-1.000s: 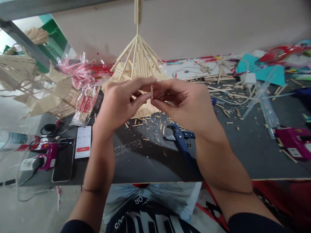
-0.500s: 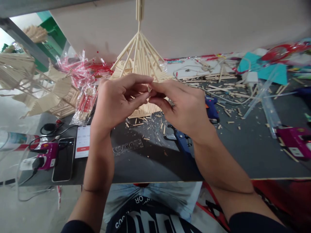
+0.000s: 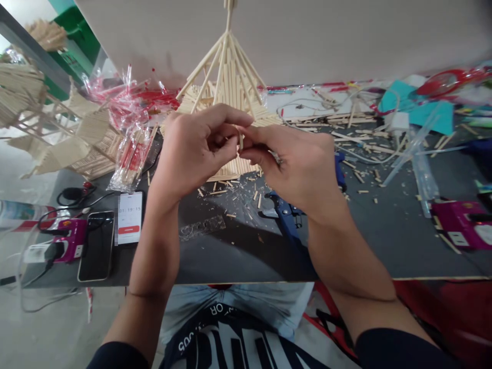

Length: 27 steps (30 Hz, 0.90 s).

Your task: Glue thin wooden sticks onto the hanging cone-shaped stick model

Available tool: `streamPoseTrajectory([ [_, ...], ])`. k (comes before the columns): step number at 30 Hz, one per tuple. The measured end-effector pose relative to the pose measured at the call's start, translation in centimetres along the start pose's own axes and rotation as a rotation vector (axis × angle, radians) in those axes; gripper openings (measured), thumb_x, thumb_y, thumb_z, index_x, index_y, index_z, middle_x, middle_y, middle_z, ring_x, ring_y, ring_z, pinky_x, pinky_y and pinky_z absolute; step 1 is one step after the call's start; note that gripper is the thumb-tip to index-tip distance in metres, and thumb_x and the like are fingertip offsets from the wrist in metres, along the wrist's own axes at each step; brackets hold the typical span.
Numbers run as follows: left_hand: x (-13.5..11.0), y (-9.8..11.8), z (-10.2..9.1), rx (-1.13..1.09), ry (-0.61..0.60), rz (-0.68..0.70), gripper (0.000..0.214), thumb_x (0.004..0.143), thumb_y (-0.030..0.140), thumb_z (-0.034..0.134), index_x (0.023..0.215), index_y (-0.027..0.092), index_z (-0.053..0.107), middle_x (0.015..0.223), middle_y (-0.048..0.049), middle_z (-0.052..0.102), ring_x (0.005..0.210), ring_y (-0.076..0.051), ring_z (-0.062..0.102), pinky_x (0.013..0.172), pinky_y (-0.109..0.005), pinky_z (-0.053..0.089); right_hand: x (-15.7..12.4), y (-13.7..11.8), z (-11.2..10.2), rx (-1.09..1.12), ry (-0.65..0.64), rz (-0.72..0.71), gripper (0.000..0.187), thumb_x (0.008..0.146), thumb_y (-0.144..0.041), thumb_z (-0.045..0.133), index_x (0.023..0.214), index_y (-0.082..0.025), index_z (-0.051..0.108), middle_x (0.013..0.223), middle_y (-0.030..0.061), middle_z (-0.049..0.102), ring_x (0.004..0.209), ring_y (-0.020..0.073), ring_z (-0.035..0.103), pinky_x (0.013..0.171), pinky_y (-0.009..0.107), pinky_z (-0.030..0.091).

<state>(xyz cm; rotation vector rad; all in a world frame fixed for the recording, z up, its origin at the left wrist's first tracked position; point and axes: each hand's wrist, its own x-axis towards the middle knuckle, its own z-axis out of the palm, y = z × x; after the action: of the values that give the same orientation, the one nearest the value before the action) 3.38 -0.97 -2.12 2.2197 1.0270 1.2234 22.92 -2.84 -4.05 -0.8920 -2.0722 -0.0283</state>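
Note:
My left hand (image 3: 192,148) and my right hand (image 3: 295,164) meet in front of me, fingertips pinched together on a short wooden stick (image 3: 241,140) held upright between them. Behind the hands stands a pyramid-shaped stick model (image 3: 228,77) on the dark table (image 3: 384,241). Blue-handled cutters (image 3: 286,220) lie on the table under my right wrist. A blue glue gun (image 3: 340,171) shows just past my right hand.
Stick offcuts litter the table. Red-and-clear packets of sticks (image 3: 128,148) and other stick models (image 3: 65,148) sit at the left. Two phones (image 3: 129,217) and a purple charger (image 3: 69,240) lie at the front left. A purple device (image 3: 461,225) sits at the right.
Both hands have stayed pinched on the small stick, shifting slightly upward and turning it. The camera view has tilted a little.

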Motion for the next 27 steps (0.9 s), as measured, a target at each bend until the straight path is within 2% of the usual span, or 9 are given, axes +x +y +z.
streamPoseTrajectory([
  [3,0.2,0.2,0.0,-0.062,0.021,0.01,0.022,0.086,0.015,0.069,0.106,0.024,0.072,0.086,0.0013,0.077,0.072,-0.014,0.074,0.068,-0.03,0.065,0.2,-0.3,-0.2,0.037,0.03,-0.003,0.024,0.1,-0.022,0.059,0.121,-0.017,0.069,0.102,0.0042,0.077,0.093,0.0178,0.074,0.084,0.031,0.059],
  [6,0.3,0.2,-0.5,-0.122,0.053,0.004,0.018,0.086,0.012,0.072,0.101,0.021,0.071,0.084,0.0021,0.077,0.074,-0.014,0.076,0.067,-0.027,0.066,0.5,-0.1,-0.5,0.022,0.004,0.014,0.026,0.101,-0.023,0.057,0.124,-0.019,0.068,0.101,0.0042,0.076,0.092,0.0175,0.072,0.086,0.033,0.059],
  [12,0.2,-0.7,-1.9,0.005,0.209,-0.003,0.024,0.076,0.002,0.075,0.086,0.024,0.074,0.08,0.0049,0.076,0.071,-0.013,0.075,0.062,-0.029,0.067,1.1,2.5,-1.6,-0.067,0.075,0.055,0.032,0.102,-0.04,0.053,0.126,-0.024,0.068,0.1,0.0071,0.07,0.084,0.0194,0.068,0.081,0.039,0.06],
  [14,0.2,-1.1,-2.1,0.024,0.267,0.024,0.023,0.073,0.002,0.077,0.083,0.022,0.074,0.076,0.0063,0.075,0.066,-0.01,0.073,0.057,-0.025,0.063,1.5,3.2,-1.5,-0.1,0.063,0.1,0.034,0.101,-0.043,0.054,0.127,-0.025,0.068,0.103,0.0093,0.068,0.084,0.0202,0.067,0.081,0.04,0.06],
  [20,0.4,-1.0,-1.9,0.199,0.256,-0.028,0.01,0.08,0.016,0.077,0.085,0.024,0.073,0.077,0.0065,0.074,0.062,-0.009,0.069,0.06,-0.026,0.055,1.9,3.5,0.3,-0.129,0.028,0.062,0.036,0.102,-0.042,0.052,0.133,-0.027,0.064,0.11,0.0088,0.064,0.091,0.0199,0.066,0.087,0.041,0.058],
  [27,0.7,-1.5,-1.9,0.293,0.243,0.037,0.01,0.081,0.02,0.077,0.083,0.025,0.069,0.077,0.0083,0.074,0.056,-0.007,0.064,0.062,-0.028,0.051,1.4,4.0,0.9,-0.195,-0.005,0.028,0.039,0.106,-0.04,0.043,0.14,-0.029,0.058,0.115,0.0086,0.061,0.097,0.02,0.064,0.087,0.04,0.058],
])
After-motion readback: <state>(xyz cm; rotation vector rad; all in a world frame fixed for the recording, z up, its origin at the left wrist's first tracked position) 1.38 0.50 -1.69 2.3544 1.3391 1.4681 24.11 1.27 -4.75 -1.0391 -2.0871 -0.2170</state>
